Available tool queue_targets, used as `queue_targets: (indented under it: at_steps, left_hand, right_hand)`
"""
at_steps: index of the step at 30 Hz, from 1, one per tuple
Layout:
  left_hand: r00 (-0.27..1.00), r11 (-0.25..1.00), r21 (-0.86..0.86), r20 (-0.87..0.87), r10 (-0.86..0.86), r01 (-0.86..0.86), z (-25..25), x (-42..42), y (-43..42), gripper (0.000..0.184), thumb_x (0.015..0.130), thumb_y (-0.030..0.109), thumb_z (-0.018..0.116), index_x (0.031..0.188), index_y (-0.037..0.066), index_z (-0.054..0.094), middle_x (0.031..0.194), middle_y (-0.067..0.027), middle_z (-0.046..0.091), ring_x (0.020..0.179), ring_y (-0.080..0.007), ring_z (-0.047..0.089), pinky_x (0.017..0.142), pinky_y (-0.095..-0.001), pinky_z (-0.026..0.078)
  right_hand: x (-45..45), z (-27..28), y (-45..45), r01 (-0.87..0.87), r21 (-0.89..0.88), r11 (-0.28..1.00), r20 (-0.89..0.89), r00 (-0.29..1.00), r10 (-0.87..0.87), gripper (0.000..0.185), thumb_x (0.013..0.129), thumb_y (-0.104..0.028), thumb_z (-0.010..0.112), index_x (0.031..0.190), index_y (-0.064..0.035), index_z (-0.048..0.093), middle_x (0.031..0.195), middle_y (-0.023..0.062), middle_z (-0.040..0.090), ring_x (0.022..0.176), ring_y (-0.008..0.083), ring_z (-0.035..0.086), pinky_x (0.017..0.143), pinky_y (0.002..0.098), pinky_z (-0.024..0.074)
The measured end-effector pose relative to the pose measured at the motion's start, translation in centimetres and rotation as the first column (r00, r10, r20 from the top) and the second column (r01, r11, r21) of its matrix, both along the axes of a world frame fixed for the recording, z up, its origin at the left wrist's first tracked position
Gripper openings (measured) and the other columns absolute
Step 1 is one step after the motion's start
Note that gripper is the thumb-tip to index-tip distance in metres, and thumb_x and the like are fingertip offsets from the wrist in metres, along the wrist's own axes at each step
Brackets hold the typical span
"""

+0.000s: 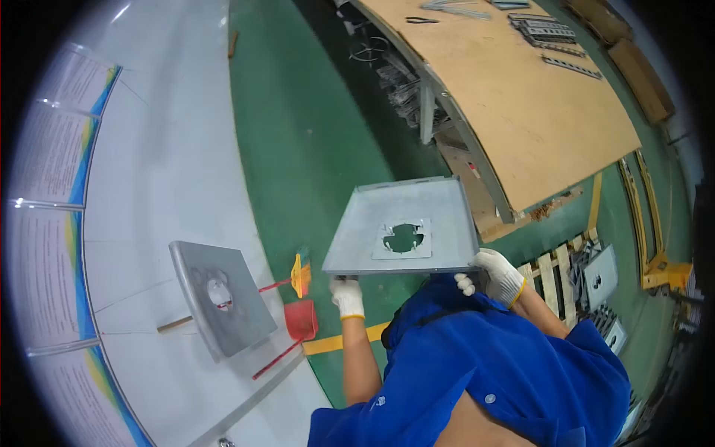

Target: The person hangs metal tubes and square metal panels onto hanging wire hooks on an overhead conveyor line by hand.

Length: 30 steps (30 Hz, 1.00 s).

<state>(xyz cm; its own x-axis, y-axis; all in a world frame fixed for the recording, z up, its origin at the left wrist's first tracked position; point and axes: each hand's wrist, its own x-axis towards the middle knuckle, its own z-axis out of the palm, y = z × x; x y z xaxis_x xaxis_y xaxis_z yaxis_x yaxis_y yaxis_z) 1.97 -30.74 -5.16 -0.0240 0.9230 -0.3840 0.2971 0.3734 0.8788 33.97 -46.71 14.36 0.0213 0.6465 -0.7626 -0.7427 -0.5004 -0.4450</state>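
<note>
A grey square sheet-metal panel [410,205] with raised edges is held in front of my body, over the green floor. A smaller plate [383,252] surrounds a round cutout in it, through which green floor shows. My left hand [347,298], in a white knit glove, is closed on the panel's near edge at the left; its fingertips are partly hidden beneath. My right hand [497,276], gloved the same way, grips the near right corner with the fingers curled under. To the left, a second grey panel [249,279] with a round hole stands tilted by the white wall.
Ahead right is a wooden-topped workbench [536,119] bearing pliers [422,20] and slotted metal strips [547,33]. A red dustpan [301,320] and broom [301,276] are at left. On the right, more panels [598,277] lie by a wooden pallet [547,279], near yellow equipment [663,273].
</note>
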Motion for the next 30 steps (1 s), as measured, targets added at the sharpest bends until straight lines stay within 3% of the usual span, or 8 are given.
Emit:
queue_targets:
  at_steps: [2, 5, 7, 10, 14, 18, 23, 30]
  left_hand:
    - [0.871, 0.983, 0.002, 0.465, 0.16, -0.182, 2.5, 0.9, 5.3, 0.041, 0.101, 0.026, 0.056, 0.137, 0.005, 0.056, 0.137, -0.012, 0.06, 0.121, -0.0212, 0.059, 0.1, -0.0365, 0.047]
    - [0.375, 0.962, 0.264, 0.9, -0.22, -0.068, 4.3, 1.1, 13.8, 0.033, 0.1, 0.023, 0.058, 0.128, 0.003, 0.058, 0.128, -0.011, 0.063, 0.123, -0.0227, 0.059, 0.103, -0.0355, 0.047]
    - [0.603, 0.845, 0.526, 0.706, -0.371, -0.096, 4.6, 2.4, 15.7, 0.025, 0.098, 0.018, 0.061, 0.117, 0.002, 0.061, 0.121, -0.0109, 0.065, 0.125, -0.0261, 0.059, 0.105, -0.0362, 0.047]
    - [0.991, 0.532, 0.841, -0.134, 0.028, 0.099, 13.8, 7.1, 16.1, 0.016, 0.085, 0.002, 0.072, 0.095, 0.002, 0.06, 0.123, -0.0152, 0.063, 0.128, -0.0319, 0.056, 0.107, -0.0406, 0.046]
    - [0.995, 0.539, 0.838, -0.096, -0.013, 0.088, 16.0, 8.0, 20.6, 0.016, 0.081, 0.003, 0.072, 0.093, 0.002, 0.061, 0.115, -0.0122, 0.064, 0.124, -0.0282, 0.056, 0.105, -0.0402, 0.046]
    - [0.834, 0.889, 0.376, 0.551, 0.013, -0.263, 17.7, 8.6, 23.2, 0.017, 0.079, -0.002, 0.067, 0.08, 0.007, 0.053, 0.094, -0.0068, 0.062, 0.093, -0.0215, 0.06, 0.097, -0.0373, 0.049]
    - [0.936, 0.609, 0.745, -0.06, -0.347, 0.273, 19.8, 9.2, 29.9, 0.036, 0.058, -0.008, 0.078, 0.069, 0.008, 0.048, 0.077, -0.0055, 0.058, 0.078, -0.0217, 0.062, 0.104, -0.0435, 0.049]
    - [0.931, 0.66, 0.705, -0.003, -0.365, 0.261, 18.8, 8.5, 38.9, 0.039, 0.054, 0.001, 0.084, 0.067, 0.007, 0.048, 0.075, -0.0083, 0.06, 0.079, -0.0238, 0.064, 0.108, -0.0513, 0.047]
  right_hand:
    - [1.4, 0.4, 2.8, -0.023, 0.011, 1.0, -0.018, 1.0, 0.023, 0.029, 0.091, -0.011, 0.052, 0.113, 0.0082, 0.055, 0.087, 0.021, 0.066, 0.069, 0.0275, 0.065, 0.062, 0.04, 0.0568]
    - [3.9, 0.8, 7.7, -0.063, 0.082, 0.995, -0.11, 0.991, 0.072, 0.031, 0.09, -0.009, 0.051, 0.115, 0.0081, 0.054, 0.086, 0.022, 0.066, 0.069, 0.0279, 0.065, 0.062, 0.0402, 0.057]
    - [5.5, 0.4, 9.1, -0.068, 0.087, 0.994, -0.152, 0.985, 0.081, 0.031, 0.09, -0.01, 0.052, 0.115, 0.0082, 0.054, 0.084, 0.0229, 0.067, 0.066, 0.0293, 0.065, 0.061, 0.0414, 0.0572]
    - [8.3, 0.3, 12.5, -0.13, 0.114, 0.985, -0.158, 0.976, 0.148, 0.034, 0.091, -0.014, 0.056, 0.116, 0.0082, 0.055, 0.083, 0.0231, 0.068, 0.064, 0.0307, 0.066, 0.059, 0.0428, 0.0565]
    - [12.0, 1.1, 20.4, -0.237, 0.18, 0.955, -0.137, 0.955, 0.263, 0.042, 0.094, -0.031, 0.053, 0.108, 0.0079, 0.061, 0.077, 0.0205, 0.069, 0.06, 0.0306, 0.065, 0.058, 0.042, 0.0558]
    - [15.1, -0.5, 28.7, -0.272, 0.115, 0.955, -0.091, 0.955, 0.283, 0.055, 0.087, -0.048, 0.053, 0.084, 0.0054, 0.064, 0.064, 0.0191, 0.065, 0.049, 0.0318, 0.06, 0.051, 0.0409, 0.0522]
    - [16.6, -4.9, 38.8, -0.221, -0.055, 0.974, -0.214, 0.955, 0.205, 0.059, 0.091, -0.052, 0.046, 0.089, 0.0038, 0.063, 0.064, 0.0187, 0.064, 0.049, 0.0316, 0.059, 0.047, 0.0424, 0.0502]
    - [15.3, -5.1, 50.3, -0.22, -0.095, 0.971, -0.081, 0.974, 0.212, 0.067, 0.094, -0.064, 0.043, 0.093, -0.0004, 0.063, 0.058, 0.0145, 0.06, 0.045, 0.0307, 0.055, 0.044, 0.0426, 0.0487]
